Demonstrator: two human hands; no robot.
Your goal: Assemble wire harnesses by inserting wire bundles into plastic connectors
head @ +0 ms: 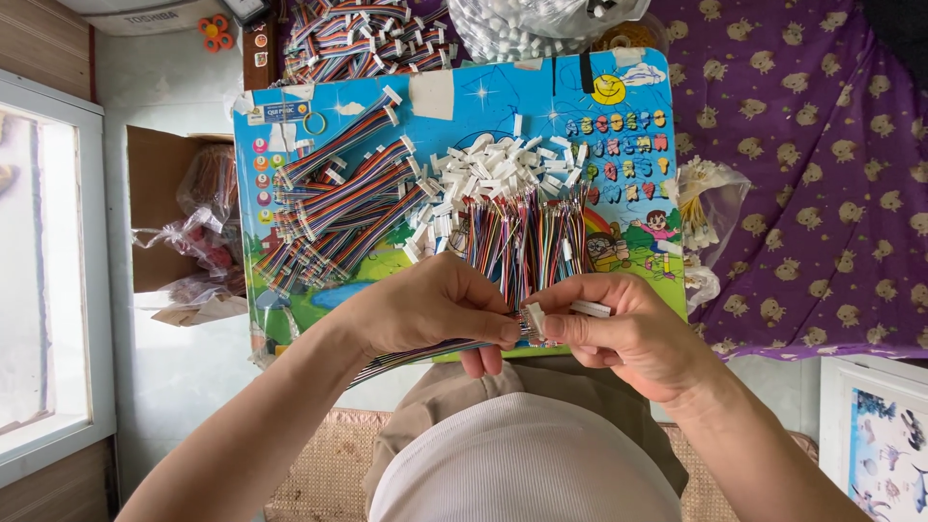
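My left hand pinches the end of a flat multicoloured ribbon cable that trails down and left under my palm. My right hand grips a small white plastic connector against that cable end, and a second white connector sticks out between its fingers. Both hands meet just above the near edge of a colourful children's board lying on my lap. A loose heap of coloured wires with white connectors lies on the board right beyond my hands.
Finished ribbon cables are stacked on the board's left half, with more beyond its far edge. A clear bag of white parts sits at the top. A purple patterned cloth lies right, a cardboard box left.
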